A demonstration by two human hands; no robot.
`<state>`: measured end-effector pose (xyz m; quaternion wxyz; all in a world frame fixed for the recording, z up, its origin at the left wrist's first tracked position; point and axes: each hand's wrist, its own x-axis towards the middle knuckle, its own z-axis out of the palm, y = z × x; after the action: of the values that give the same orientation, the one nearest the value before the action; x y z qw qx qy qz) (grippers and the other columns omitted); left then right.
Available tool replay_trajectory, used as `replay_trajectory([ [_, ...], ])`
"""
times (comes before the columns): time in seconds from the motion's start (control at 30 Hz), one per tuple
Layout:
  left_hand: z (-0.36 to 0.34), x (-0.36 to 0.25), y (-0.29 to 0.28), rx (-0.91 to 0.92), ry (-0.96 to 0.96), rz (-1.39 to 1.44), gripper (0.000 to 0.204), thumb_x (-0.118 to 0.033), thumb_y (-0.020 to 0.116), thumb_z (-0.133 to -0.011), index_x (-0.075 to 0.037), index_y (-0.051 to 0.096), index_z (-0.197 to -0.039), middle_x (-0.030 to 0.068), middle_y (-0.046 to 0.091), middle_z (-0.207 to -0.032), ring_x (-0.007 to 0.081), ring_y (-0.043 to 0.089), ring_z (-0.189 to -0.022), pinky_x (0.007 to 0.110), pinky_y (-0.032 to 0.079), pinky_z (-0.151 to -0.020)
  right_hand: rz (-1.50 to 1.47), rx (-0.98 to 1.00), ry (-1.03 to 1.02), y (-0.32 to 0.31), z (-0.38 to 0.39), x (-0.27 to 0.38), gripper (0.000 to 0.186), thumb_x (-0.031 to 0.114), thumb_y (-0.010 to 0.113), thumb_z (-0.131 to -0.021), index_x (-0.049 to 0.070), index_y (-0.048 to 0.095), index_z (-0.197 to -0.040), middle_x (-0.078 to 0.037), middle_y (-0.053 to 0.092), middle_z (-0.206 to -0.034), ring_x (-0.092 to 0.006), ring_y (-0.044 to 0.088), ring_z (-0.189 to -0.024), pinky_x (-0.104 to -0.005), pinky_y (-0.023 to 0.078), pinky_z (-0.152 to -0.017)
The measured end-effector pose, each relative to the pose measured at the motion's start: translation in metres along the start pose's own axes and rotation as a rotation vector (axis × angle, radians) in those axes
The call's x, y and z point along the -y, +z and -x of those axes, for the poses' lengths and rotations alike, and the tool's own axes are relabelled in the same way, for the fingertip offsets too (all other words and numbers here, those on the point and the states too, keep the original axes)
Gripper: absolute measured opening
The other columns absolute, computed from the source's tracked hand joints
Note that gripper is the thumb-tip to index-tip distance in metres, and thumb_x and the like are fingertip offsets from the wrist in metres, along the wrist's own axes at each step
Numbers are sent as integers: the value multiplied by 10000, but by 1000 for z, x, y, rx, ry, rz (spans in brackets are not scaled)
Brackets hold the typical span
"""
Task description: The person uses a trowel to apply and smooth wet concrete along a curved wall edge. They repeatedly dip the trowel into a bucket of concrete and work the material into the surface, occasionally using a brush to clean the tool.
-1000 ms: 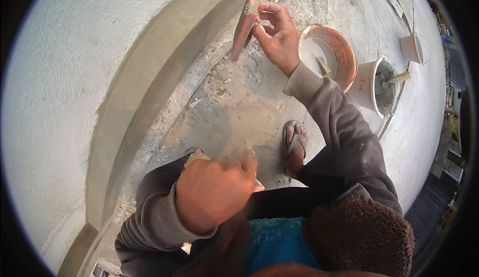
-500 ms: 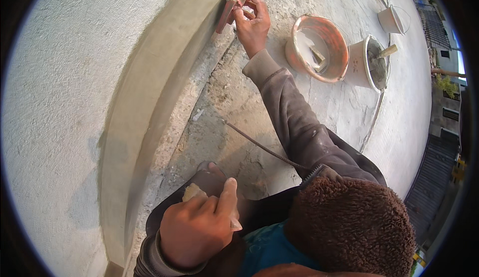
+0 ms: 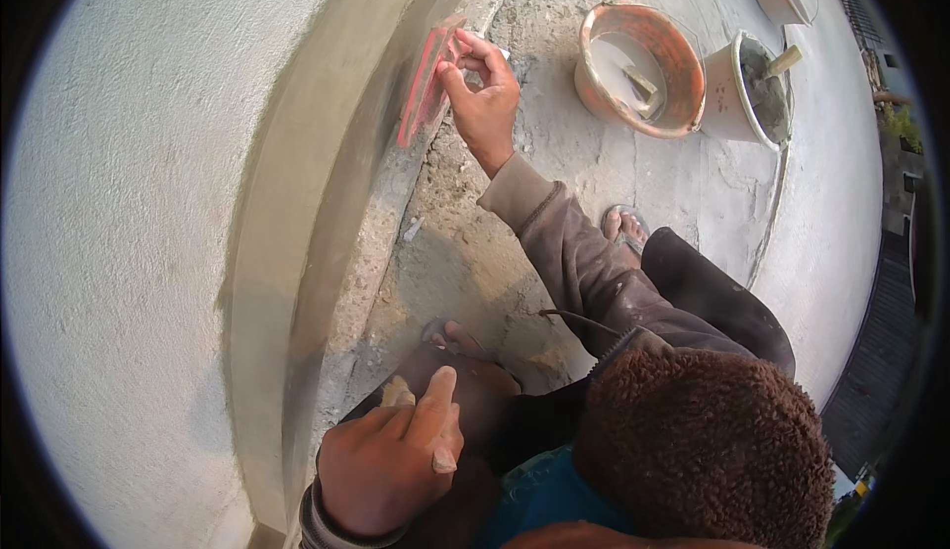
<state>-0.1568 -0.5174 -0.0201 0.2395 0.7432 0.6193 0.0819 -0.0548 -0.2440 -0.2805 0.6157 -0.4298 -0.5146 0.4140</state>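
Observation:
My right hand [image 3: 483, 99] grips a red plastering float [image 3: 426, 84], fingers and thumb closed on its back side. The float lies along the lower face of a smooth grey mortar band [image 3: 282, 223] at the foot of the rough white wall [image 3: 129, 173]. Close to my body, over my knee, my left hand [image 3: 386, 460] is closed around a small brush [image 3: 398, 392]; its pale, bristle-like end pokes out beyond the fingers. Most of that brush is hidden inside the fist.
An orange bucket [image 3: 591, 79] holds cloudy water and a pale block-shaped tool. Beside it stands a white bucket [image 3: 727, 99] of grey mortar with a handle sticking out. Another white bucket [image 3: 779, 0] is farther off. Rough broken concrete [image 3: 465, 193] borders the wall; my sandalled feet rest there.
My right hand has drawn the float nearer along the mortar band. The left hand has shifted only slightly, still closed on the brush. The view has turned, and my right foot now shows.

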Motion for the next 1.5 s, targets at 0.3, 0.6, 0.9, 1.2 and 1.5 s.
replay_trajectory([
  [0.3,1,-14,-7,-2,-87,14,238,-100,761,-889,-34,760,-1118,65,710,-712,233,599,-477,365,449,-454,-225,-87,155,29,-64,13,376,51,745,-938,-30,660,-1295,-67,689,-1036,-104,686,-868,-248,563,-688],
  [0.6,-19,-7,-6,-60,-123,34,289,-91,761,-892,-30,759,-1175,78,676,-654,208,633,-496,321,481,-469,-381,-93,349,26,-2,32,315,79,734,-929,-14,668,-1223,-87,685,-1039,-125,674,-867,-299,559,-709],
  [0.9,-12,-7,-7,-424,-281,242,279,-119,710,-1009,14,713,-1255,173,790,-999,325,787,-817,353,631,-765,-148,-48,106,32,4,-16,246,88,743,-906,27,726,-1143,-90,668,-1053,-121,628,-811,-299,521,-695],
  [1.2,-65,11,17,-480,159,292,293,-32,812,-871,-12,746,-1156,160,792,-1072,387,757,-1088,435,652,-912,-961,116,517,-37,78,91,283,69,633,-1026,14,584,-1300,-79,676,-1152,-136,679,-999,-288,574,-850],
  [1.5,-23,2,2,-448,113,245,212,-88,773,-931,-9,742,-1125,158,801,-973,379,780,-1014,426,659,-869,-401,-175,194,24,-110,-6,302,110,669,-984,-3,659,-1264,-109,736,-1045,-128,663,-838,-298,530,-682],
])
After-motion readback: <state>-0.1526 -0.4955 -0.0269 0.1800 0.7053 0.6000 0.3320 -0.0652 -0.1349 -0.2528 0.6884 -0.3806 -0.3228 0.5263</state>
